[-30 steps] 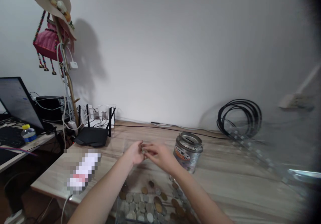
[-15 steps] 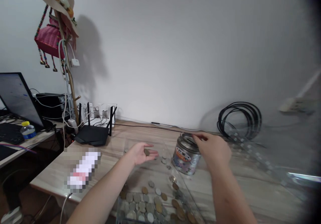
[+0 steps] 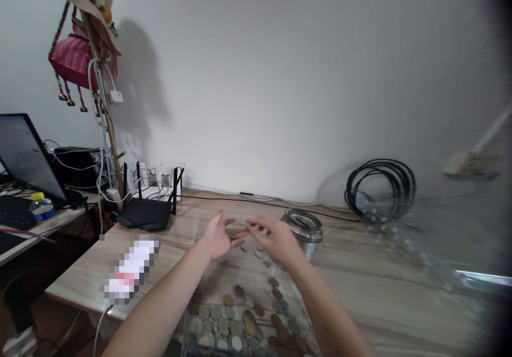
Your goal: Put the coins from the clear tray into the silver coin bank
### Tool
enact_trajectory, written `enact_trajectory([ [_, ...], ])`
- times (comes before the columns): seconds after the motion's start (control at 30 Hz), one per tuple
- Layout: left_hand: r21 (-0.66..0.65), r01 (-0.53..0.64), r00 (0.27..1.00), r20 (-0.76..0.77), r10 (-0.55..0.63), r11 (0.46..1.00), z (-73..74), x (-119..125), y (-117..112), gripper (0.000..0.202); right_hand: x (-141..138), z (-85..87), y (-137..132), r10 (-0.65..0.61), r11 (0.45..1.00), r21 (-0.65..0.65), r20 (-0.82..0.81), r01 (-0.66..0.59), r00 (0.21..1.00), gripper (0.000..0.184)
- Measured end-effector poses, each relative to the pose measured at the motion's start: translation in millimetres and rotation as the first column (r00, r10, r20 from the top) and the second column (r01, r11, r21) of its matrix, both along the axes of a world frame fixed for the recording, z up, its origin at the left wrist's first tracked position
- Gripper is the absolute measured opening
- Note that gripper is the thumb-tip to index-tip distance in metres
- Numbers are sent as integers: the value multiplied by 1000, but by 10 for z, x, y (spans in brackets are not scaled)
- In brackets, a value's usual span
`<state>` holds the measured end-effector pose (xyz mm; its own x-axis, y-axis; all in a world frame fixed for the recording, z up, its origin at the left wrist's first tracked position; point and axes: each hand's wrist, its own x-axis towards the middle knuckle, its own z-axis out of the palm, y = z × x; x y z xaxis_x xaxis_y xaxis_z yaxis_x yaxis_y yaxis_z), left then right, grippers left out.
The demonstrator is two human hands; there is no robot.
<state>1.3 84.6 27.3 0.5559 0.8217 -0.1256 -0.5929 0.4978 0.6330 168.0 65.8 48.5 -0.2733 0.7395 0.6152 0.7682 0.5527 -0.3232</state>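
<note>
My left hand [image 3: 219,238] is turned palm up over the clear tray, and a coin [image 3: 232,233] lies on its curved fingers. From the right, my right hand [image 3: 274,239] reaches across with bent fingers, its thumb and fingertips a little apart at the left fingertips. No coin shows in it. Behind my right wrist stands a metal tin [image 3: 307,226] with a slot in its lid, partly covered by that hand. Silver and brassy coins [image 3: 224,326] lie spread in the clear tray [image 3: 199,228] below both hands.
A black router [image 3: 146,214] stands at the back left, near a blurred-out phone-like thing [image 3: 132,269] with a cable. Coiled black cable [image 3: 380,186] leans on the wall at right. A bottle [image 3: 42,207] and a monitor [image 3: 28,154] are on the desk at far left.
My right hand has moved left from the tin's lid to my left fingertips, so the slotted lid now shows. My left hand stays near the same place, with a coin on it.
</note>
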Motion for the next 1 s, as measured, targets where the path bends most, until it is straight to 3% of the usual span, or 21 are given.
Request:
enact_trajectory([
  [0.07,31,53,998,35,-55,998,5,-4,-13,41,-204,-88,-17,185,977,-119,81,-175,979,23],
  [0.17,63,147,988,37,-150,987,8,7,-38,44,-260,-112,-23,194,974,-142,114,-177,974,23],
  [0.27,113,180,984,-29,-178,977,-3,35,-45,51,-11,21,-25,-26,998,49,-1,26,1000,28],
  [0.3,128,167,984,-79,-158,978,-12,44,-39,54,117,80,-23,-142,981,124,-61,148,988,29],
  [0.37,149,96,978,-198,-66,984,-35,57,-16,56,396,183,-7,-407,883,189,-150,431,901,30],
  [0.43,161,-17,948,-310,67,987,-60,62,14,53,647,236,27,-618,773,90,-119,628,777,30],
  [0.53,179,-144,898,-389,204,973,-89,58,43,45,861,232,80,-694,710,-161,1,685,720,27],
  [0.6,188,-157,889,-402,221,970,-99,53,44,42,882,217,88,-687,703,-220,31,676,726,27],
  [0.7,253,-162,850,-456,265,954,-104,51,41,36,772,216,53,-669,743,-38,-52,668,741,33],
  [0.8,429,-126,695,-605,388,895,-109,44,75,30,532,185,45,-493,845,138,-177,517,852,35],
  [0.9,671,61,459,-676,576,739,-125,19,123,31,198,42,120,-225,974,-14,-46,224,973,39],
  [0.93,708,163,384,-687,617,687,-134,7,122,34,82,-30,150,-137,983,-117,58,143,989,41],
  [1.0,652,409,223,-750,623,638,-162,-16,62,41,-122,-192,176,33,950,-306,273,54,961,42],
])
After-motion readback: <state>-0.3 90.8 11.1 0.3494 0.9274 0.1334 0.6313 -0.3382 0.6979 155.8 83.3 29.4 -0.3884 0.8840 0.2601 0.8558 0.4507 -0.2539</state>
